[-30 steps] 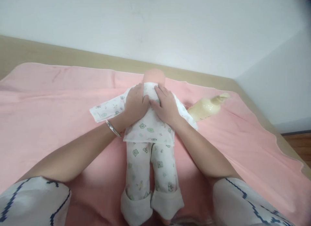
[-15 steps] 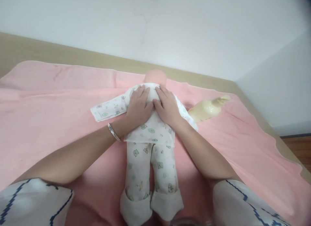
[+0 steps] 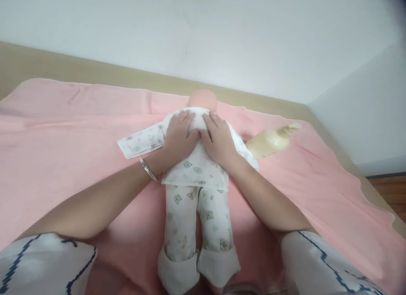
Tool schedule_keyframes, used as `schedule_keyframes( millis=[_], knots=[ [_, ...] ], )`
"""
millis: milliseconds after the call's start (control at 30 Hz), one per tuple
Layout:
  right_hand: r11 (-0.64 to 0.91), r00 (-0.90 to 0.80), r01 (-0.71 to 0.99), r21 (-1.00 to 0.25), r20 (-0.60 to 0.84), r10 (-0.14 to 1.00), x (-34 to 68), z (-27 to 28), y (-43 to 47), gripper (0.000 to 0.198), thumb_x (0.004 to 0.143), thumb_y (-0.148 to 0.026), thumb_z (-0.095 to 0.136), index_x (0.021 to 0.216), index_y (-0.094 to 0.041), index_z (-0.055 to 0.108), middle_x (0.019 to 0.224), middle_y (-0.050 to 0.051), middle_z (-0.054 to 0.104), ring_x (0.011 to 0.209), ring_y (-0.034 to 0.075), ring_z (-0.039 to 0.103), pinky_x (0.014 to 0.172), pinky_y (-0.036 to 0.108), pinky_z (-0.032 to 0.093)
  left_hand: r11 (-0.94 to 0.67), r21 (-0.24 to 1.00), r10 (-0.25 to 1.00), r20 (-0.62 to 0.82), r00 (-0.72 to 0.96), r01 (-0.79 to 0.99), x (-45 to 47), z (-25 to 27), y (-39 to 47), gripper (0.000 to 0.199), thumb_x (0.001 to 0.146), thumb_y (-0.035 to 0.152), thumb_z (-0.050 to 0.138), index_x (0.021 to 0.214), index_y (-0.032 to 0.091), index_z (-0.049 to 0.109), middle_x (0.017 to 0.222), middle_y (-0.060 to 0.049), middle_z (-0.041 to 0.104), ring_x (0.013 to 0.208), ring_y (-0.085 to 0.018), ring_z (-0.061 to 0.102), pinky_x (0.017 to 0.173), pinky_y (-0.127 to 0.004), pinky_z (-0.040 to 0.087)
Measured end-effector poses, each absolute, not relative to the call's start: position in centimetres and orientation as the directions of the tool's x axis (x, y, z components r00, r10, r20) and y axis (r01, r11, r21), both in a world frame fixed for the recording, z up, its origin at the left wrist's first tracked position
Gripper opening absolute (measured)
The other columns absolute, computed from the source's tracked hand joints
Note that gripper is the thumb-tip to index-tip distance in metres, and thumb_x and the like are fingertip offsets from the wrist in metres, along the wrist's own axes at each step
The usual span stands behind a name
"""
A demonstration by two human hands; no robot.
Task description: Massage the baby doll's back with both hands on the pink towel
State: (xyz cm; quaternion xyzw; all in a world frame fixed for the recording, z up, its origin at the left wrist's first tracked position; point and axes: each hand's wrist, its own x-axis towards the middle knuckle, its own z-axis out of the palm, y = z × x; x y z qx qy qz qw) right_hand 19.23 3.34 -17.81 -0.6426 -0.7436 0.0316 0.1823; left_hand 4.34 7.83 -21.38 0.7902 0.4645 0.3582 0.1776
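A baby doll (image 3: 197, 170) in a white printed top and matching trousers (image 3: 180, 221) lies face down, its bald head (image 3: 203, 100) away from me. My left hand (image 3: 180, 136) rests flat on the left side of its upper back, fingers stretched out, a silver bangle (image 3: 148, 169) on the wrist. Beside it, my right hand (image 3: 218, 140) lies flat on the right side of the back. The two thumbs nearly meet at the middle. One sleeve (image 3: 141, 140) of the doll reaches out to the left. The trouser cuffs (image 3: 179, 271) are rolled up.
A pale yellow pump bottle (image 3: 269, 141) lies on its side right of the doll, near its sleeve. Beneath everything spreads a pink sheet (image 3: 69, 159) over a wooden-coloured surface (image 3: 95, 70). White walls (image 3: 127, 32) stand behind and to the right.
Almost nothing differs. Both hands stay on the doll's back, and the view has shifted very slightly.
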Motion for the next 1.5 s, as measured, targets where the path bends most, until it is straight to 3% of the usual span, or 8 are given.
schedule_keyframes(
  millis=[200, 467, 667, 933, 1500],
  knots=[
    [0.180, -0.136, 0.973, -0.144, 0.273, 0.952, 17.9, -17.7, 0.7, 0.057, 0.102, -0.028, 0.028, 0.151, -0.003, 0.043, 0.157, 0.025, 0.040, 0.150, 0.037, 0.035, 0.121, 0.057, 0.033, -0.525, 0.608, 0.850, 0.417, 0.324, 0.595, 4.2, -21.6, 8.0, 0.052, 0.095, 0.036, 0.042, 0.141, 0.014, 0.053, 0.155, -0.014, 0.047, 0.147, -0.030, 0.041, 0.128, -0.052, 0.027],
    [0.184, -0.128, 0.967, -0.175, 0.291, 0.948, 18.1, -17.9, 1.0, 0.057, 0.101, -0.028, 0.029, 0.149, -0.002, 0.046, 0.155, 0.023, 0.044, 0.150, 0.035, 0.036, 0.122, 0.055, 0.035, -0.482, 0.629, 0.876, 0.361, 0.320, 0.610, 4.4, -21.0, 7.7, 0.054, 0.095, 0.035, 0.043, 0.142, 0.011, 0.053, 0.156, -0.015, 0.045, 0.148, -0.031, 0.039, 0.129, -0.051, 0.024],
    [0.195, -0.125, 0.959, -0.206, 0.311, 0.942, 18.3, -18.2, 1.1, 0.056, 0.101, -0.029, 0.030, 0.147, -0.003, 0.048, 0.155, 0.022, 0.045, 0.149, 0.035, 0.037, 0.123, 0.055, 0.033, -0.491, 0.641, 0.871, 0.388, 0.303, 0.591, 4.4, -21.3, 7.9, 0.052, 0.094, 0.036, 0.045, 0.140, 0.015, 0.055, 0.154, -0.013, 0.048, 0.146, -0.030, 0.042, 0.129, -0.051, 0.026],
    [0.202, -0.132, 0.964, -0.175, 0.345, 0.929, 18.3, -18.4, 1.3, 0.055, 0.101, -0.027, 0.032, 0.147, -0.002, 0.050, 0.153, 0.023, 0.047, 0.147, 0.036, 0.040, 0.122, 0.053, 0.035, -0.486, 0.610, 0.873, 0.374, 0.312, 0.626, 4.5, -21.1, 7.7, 0.055, 0.094, 0.034, 0.042, 0.142, 0.010, 0.053, 0.154, -0.014, 0.048, 0.146, -0.030, 0.041, 0.129, -0.049, 0.027],
    [0.212, -0.130, 0.962, -0.174, 0.391, 0.911, 18.4, -18.8, 1.3, 0.053, 0.100, -0.027, 0.033, 0.143, -0.004, 0.054, 0.151, 0.021, 0.050, 0.146, 0.035, 0.043, 0.119, 0.054, 0.038, -0.490, 0.604, 0.870, 0.385, 0.308, 0.629, 4.4, -21.1, 7.7, 0.053, 0.094, 0.035, 0.041, 0.140, 0.013, 0.054, 0.154, -0.012, 0.049, 0.145, -0.028, 0.042, 0.129, -0.047, 0.028]
  ],
)
